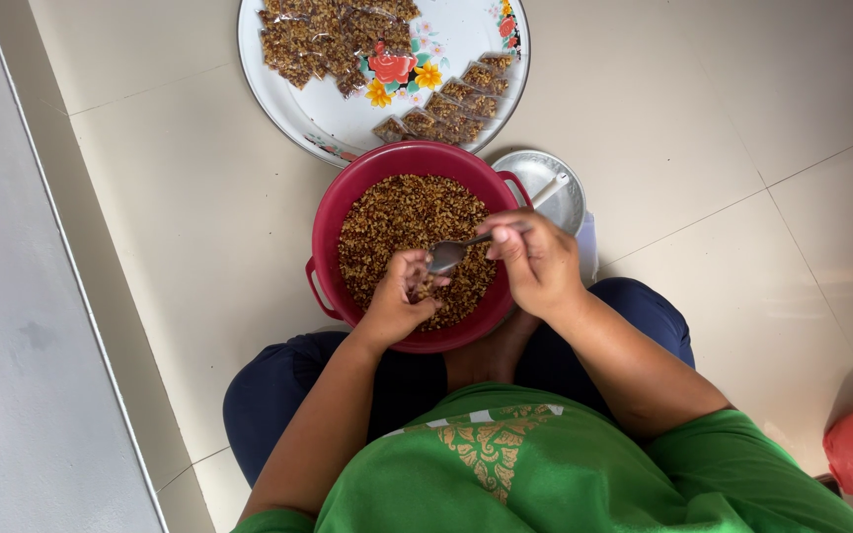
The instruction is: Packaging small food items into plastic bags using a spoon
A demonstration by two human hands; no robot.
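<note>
Overhead, a seated person's right hand (535, 259) has its grip closed around the handle of a metal spoon (449, 255), bowl pointing left over a red basin (333, 217) of brown crumbly snack mix (402, 217). Beside it, the left hand (399, 296) pinches fingers together on something small, too hidden to identify, just under the spoon's bowl.

Soft even daylight falling brightly across the pale floor (199, 227), faint shadows gathering beside the red bowl (328, 227), edges perhaps slightly bending, focus holding sharp.
</note>
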